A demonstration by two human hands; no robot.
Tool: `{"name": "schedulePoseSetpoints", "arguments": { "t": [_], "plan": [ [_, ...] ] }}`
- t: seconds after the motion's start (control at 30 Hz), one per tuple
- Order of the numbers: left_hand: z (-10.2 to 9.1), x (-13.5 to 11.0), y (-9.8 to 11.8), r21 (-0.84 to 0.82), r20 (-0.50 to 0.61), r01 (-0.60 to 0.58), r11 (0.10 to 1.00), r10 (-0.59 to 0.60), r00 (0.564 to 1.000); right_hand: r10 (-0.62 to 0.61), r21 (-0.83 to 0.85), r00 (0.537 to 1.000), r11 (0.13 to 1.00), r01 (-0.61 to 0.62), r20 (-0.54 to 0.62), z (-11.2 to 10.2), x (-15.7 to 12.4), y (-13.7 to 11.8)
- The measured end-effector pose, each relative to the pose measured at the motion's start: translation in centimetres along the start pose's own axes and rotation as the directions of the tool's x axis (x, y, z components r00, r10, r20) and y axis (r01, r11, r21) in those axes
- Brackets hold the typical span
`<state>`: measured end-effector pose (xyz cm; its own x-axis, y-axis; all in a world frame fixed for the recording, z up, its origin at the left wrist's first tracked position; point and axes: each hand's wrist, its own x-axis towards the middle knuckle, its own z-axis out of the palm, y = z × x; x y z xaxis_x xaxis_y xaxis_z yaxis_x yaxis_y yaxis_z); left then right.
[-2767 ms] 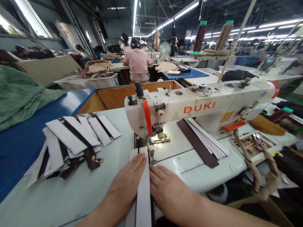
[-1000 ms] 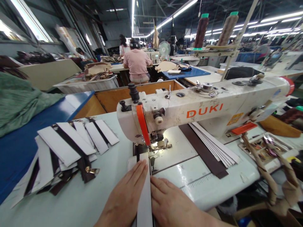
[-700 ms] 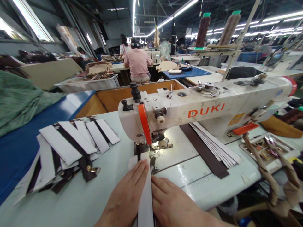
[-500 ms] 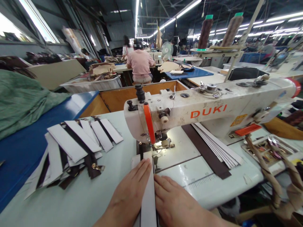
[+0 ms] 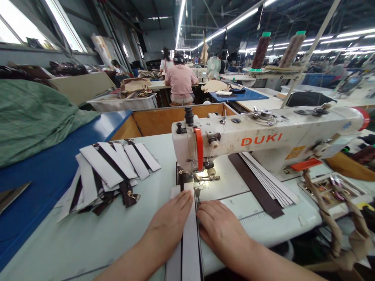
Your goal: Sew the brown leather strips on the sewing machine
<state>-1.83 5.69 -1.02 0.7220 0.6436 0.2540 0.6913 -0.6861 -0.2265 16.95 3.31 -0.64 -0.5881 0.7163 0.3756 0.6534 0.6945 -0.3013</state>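
Observation:
A zipper strip (image 5: 190, 249) with white-backed sides and a dark line between them runs toward me from the sewing machine (image 5: 222, 136). Its far end lies at the lit presser foot (image 5: 202, 177). My left hand (image 5: 172, 218) rests flat on the white strip, fingers stretched forward close to the foot. Against the strip's right edge lies my right hand (image 5: 219, 222), its fingers extended and slightly bent, the thumb mostly hidden. Neither hand is closed around the strip.
Finished-looking zipper pieces (image 5: 102, 168) are heaped at left, one with a gold puller (image 5: 133, 195). Right of the needle lie a dark brown strip (image 5: 254, 183) and several white strips (image 5: 271, 183). A tool tray (image 5: 325, 191) sits farther right. A person in pink (image 5: 181, 80) sits ahead.
The camera view has shifted, so the scene appears farther right in the middle. Both hands stay along the strip, close to the presser foot; the right hand's fingers look slightly more bent.

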Motion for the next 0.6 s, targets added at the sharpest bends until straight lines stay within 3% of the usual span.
{"name": "schedulePoseSetpoints", "arguments": {
  "t": [0.1, 0.2, 0.27, 0.43, 0.6],
  "plan": [
    [0.3, -0.2, 0.0, -0.03, 0.016, 0.034, 0.999, -0.033, 0.999, -0.127, -0.038, 0.992, 0.991, 0.127, -0.006, -0.3, 0.7, 0.6],
    [0.0, 0.0, 0.3, -0.04, 0.025, 0.043, 0.998, -0.042, 0.999, -0.301, -0.058, 0.952, 0.951, 0.304, 0.046, -0.3, 1.3, 1.4],
    [-0.3, 0.2, 0.6, -0.026, 0.018, 0.042, 0.999, -0.041, 0.999, -0.354, -0.061, 0.933, 0.932, 0.358, 0.068, -0.3, 1.5, 1.8],
    [-1.0, 0.4, 1.2, 0.02, -0.043, 0.045, 0.999, -0.045, 0.998, -0.397, -0.068, 0.915, 0.913, 0.402, 0.068, 0.1, 1.5, 2.3],
    [-0.1, 1.2, 0.5, -0.01, -0.018, 0.035, 0.999, -0.035, 0.999, -0.382, -0.065, 0.922, 0.92, 0.386, 0.07, 0.2, 1.9, 3.1]
  ]
}}
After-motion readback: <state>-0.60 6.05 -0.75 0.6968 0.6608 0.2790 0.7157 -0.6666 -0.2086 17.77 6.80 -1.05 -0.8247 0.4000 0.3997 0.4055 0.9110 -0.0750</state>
